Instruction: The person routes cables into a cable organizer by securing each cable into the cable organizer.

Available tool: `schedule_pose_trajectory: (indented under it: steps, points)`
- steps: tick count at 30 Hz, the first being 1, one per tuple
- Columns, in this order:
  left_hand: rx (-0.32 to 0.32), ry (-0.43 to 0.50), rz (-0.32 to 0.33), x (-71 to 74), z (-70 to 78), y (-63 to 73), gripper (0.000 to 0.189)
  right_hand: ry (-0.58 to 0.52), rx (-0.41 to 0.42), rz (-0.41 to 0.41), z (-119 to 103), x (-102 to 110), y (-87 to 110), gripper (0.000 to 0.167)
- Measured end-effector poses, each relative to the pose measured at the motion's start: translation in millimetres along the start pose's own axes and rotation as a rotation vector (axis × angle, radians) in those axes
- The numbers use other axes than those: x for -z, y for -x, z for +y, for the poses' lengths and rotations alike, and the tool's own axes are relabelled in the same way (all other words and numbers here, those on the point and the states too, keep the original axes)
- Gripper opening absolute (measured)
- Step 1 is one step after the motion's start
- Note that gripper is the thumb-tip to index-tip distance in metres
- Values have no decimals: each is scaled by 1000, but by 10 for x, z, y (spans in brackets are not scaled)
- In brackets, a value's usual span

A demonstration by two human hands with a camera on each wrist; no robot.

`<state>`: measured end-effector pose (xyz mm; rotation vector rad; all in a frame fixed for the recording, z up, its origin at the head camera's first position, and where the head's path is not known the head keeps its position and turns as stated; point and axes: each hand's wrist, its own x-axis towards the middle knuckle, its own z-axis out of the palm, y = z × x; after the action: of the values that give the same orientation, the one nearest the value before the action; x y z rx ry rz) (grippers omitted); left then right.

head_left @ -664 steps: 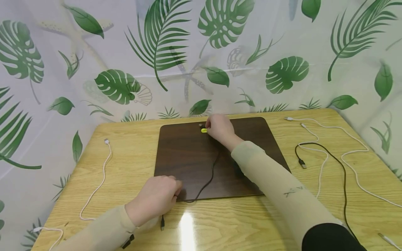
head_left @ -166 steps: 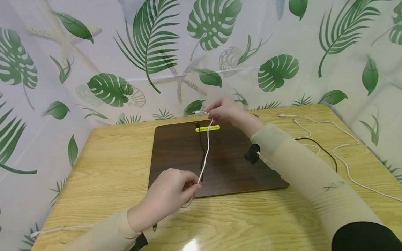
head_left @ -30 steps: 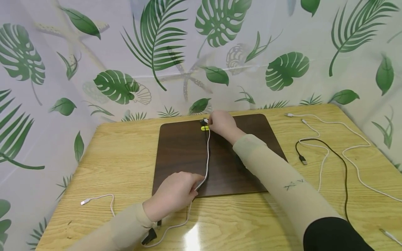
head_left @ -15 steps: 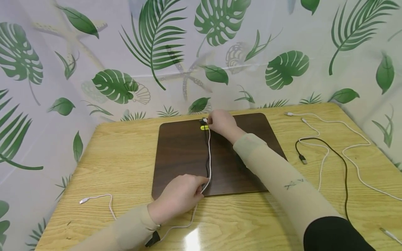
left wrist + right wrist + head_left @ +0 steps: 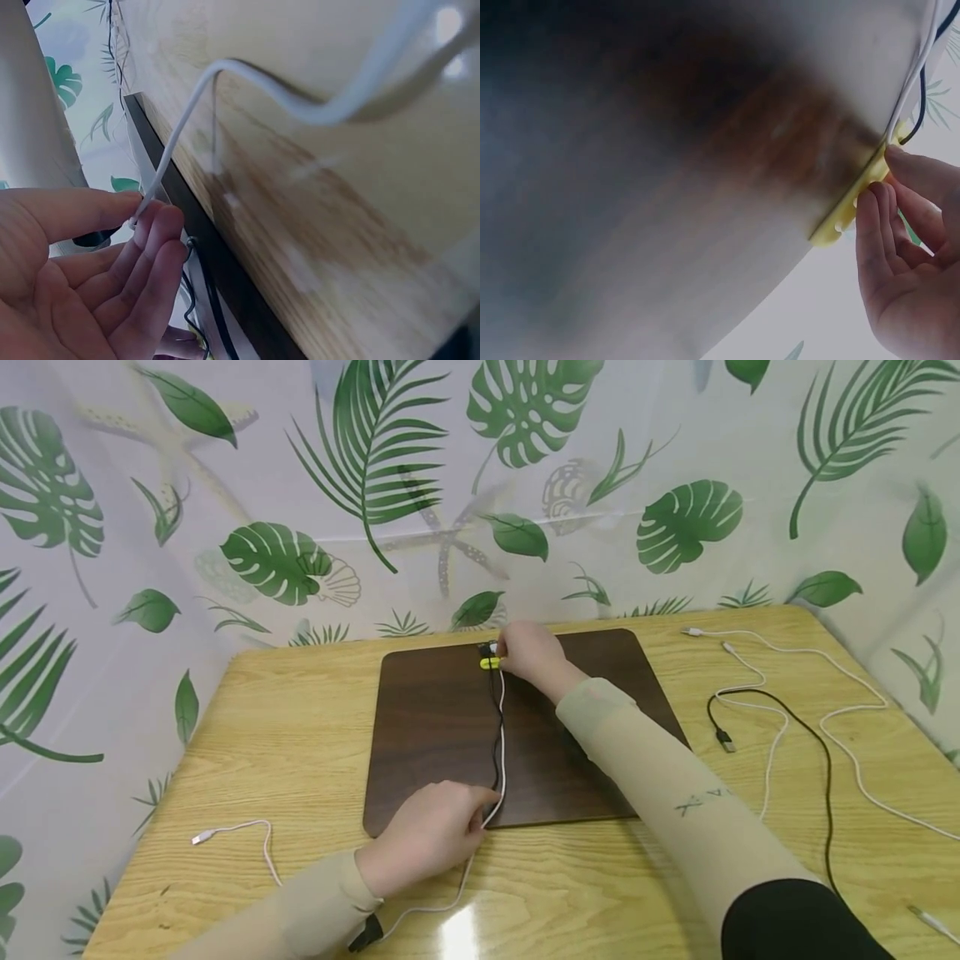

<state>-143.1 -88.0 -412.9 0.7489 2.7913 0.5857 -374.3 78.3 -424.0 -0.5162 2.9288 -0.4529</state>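
My right hand (image 5: 532, 652) is at the back edge of a dark wood-look board (image 5: 423, 718). Its thumb and fingers pinch a white USB cable (image 5: 502, 718) at a yellow cable holder (image 5: 851, 204), whose open notches show in the right wrist view. A black cable (image 5: 923, 97) passes through the holder beside the white one, its plug (image 5: 483, 650) behind it. Near the board's front edge my left hand (image 5: 429, 828) pinches the white cable between thumb and index finger, as the left wrist view shows; the cable runs on down to the table.
On the light wood table (image 5: 300, 718), a white cable end (image 5: 202, 837) lies at the left. White cables (image 5: 840, 714) and a black USB cable (image 5: 825, 768) spread over the right side. Behind stands a leaf-print cloth (image 5: 420, 460).
Earlier the right hand was at the holder by the black cable; then both hands held the white cable above it. Now the white cable is down at the holder, pulled straighter as the left hand shifted right.
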Motion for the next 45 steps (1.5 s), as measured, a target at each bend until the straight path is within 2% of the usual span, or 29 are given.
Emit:
schedule_pose_trajectory:
  steps: [12, 18, 27, 37, 45]
  points:
    - [4, 61, -23, 6, 28, -29, 40, 133, 39, 22, -52, -25, 70, 23]
    - [-5, 78, -25, -3, 58, -67, 40, 145, 54, 5, -51, 5, 136, 28]
    - [-13, 55, -22, -13, 69, -99, 38, 158, 71, -16, -34, -17, 230, 37]
    - [0, 44, -28, 62, 56, -123, 35, 198, 82, -12, -33, -27, 286, 40]
    - [-20, 14, -17, 96, 39, -133, 27, 240, 109, -13, -64, -13, 360, 41]
